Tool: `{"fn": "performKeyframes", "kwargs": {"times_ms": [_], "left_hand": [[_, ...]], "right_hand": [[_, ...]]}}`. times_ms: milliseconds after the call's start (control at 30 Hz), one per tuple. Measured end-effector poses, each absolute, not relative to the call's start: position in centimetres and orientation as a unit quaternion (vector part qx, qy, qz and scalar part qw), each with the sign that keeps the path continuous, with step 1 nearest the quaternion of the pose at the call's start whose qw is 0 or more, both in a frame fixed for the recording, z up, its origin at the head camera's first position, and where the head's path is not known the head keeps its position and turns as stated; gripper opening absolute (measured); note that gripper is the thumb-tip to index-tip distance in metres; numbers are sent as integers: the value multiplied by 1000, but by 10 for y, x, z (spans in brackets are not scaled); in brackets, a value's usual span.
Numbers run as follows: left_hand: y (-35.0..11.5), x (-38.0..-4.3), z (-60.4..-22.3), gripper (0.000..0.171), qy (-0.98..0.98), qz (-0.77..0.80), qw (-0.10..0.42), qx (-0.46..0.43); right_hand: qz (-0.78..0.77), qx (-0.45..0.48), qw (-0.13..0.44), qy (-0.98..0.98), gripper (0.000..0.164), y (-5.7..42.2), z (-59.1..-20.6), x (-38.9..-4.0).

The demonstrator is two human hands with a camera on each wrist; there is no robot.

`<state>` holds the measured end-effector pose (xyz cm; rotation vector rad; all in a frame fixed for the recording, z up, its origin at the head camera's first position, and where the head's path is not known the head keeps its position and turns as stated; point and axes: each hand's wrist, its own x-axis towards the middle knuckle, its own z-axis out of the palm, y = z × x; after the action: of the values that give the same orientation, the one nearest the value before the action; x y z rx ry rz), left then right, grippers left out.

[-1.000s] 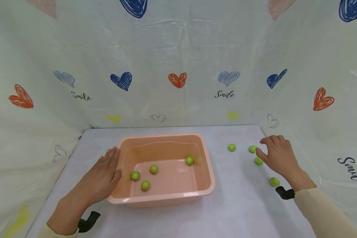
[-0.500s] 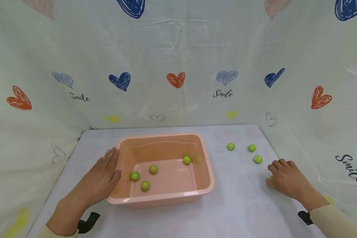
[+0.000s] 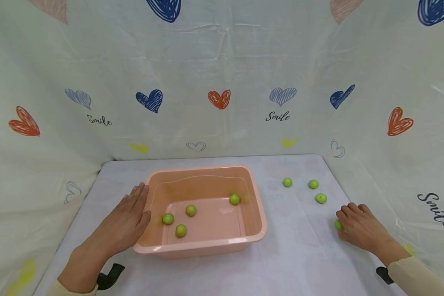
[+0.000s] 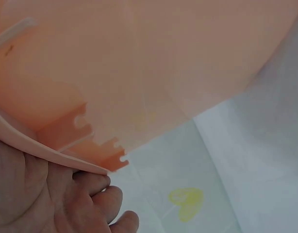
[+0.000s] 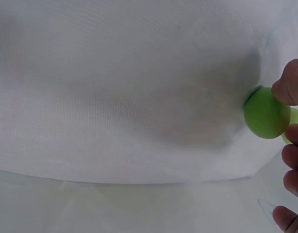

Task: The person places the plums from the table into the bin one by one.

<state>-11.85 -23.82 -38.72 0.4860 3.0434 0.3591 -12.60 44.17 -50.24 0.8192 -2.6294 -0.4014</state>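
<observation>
My left hand [image 3: 127, 220] lies along the left rim of a pink plastic basin [image 3: 207, 247], fingers straight and together. From the left wrist view, the palm and fingers [image 4: 107, 201] press against the outside of the rim. At the table's right side, my right hand [image 3: 364, 228] pinches a small round green fruit [image 3: 338, 224], which the fingers partly cover. The right wrist view has this green fruit [image 5: 266, 114] between the thumb [image 5: 290, 85] and fingertips, close over the cloth. Several similar fruits lie inside the basin, among them one [image 3: 234, 199] near its right wall.
Behind the right hand, three loose green fruits rest on the table: one at the back [image 3: 287, 182], another farther right [image 3: 313, 183] and a nearer one [image 3: 321, 198]. A white cloth [image 3: 281, 263] covers the table. A heart-printed curtain [image 3: 192, 61] surrounds its back and sides.
My right hand has come down and rightward from above the rear fruits to the nearest one, and its fingers have closed round it. The left hand and basin have stayed in place.
</observation>
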Motion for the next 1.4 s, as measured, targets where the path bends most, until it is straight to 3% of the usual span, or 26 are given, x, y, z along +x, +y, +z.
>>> {"fn": "performKeyframes", "kwargs": {"times_ms": [533, 667, 833, 1033, 1400], "left_hand": [[-238, -119, -387, 69, 980, 121, 18, 160], [-237, -118, -386, 69, 980, 120, 18, 156], [-238, -117, -386, 69, 980, 122, 17, 153], [-238, -117, -386, 69, 980, 123, 15, 155], [-238, -117, -385, 69, 979, 119, 6, 163]], "right_hand": [[-165, 287, 170, -928, 40, 455, -508, -129], [-161, 291, 185, -925, 23, 462, -511, -131], [-140, 291, 231, -918, 50, 461, -515, -139], [-114, 295, 266, -911, 49, 446, -513, -152], [-95, 300, 266, -911, 49, 408, -502, -176]]}}
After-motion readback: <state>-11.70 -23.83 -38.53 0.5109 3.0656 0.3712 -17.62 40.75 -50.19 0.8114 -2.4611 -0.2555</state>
